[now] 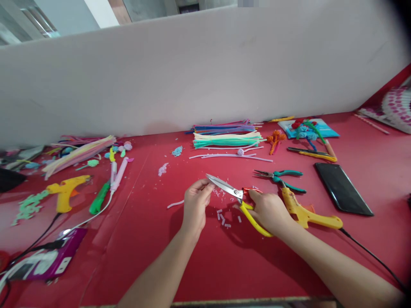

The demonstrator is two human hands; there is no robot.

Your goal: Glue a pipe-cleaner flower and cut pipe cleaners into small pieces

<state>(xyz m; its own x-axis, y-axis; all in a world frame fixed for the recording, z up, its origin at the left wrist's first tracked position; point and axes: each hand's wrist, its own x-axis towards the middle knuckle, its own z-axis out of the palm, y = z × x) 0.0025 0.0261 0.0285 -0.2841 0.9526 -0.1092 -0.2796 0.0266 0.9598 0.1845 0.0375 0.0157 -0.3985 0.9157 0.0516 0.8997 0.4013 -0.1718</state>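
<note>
My right hand (269, 211) is wrapped round the handles of a pair of scissors (226, 187), one handle yellow and the other red. Their silver blades point left and reach the fingertips of my left hand (196, 203). That hand is closed in a pinch. A pale lilac pipe cleaner (175, 204) sticks out from its left side; the part inside the fingers is hidden. Below the blades lie several short cut pipe cleaner pieces (223, 220). Small lilac trimmings (162, 169) form a little heap farther left.
Behind my hands lie bundled pipe cleaners (227, 140). To the right are green-handled pliers (287, 174), a yellow glue gun (308, 214) with its cord and a black phone (343, 188). On the left rest another glue gun (66, 194), a curling-iron-like tool (118, 174) and a purple box (59, 256).
</note>
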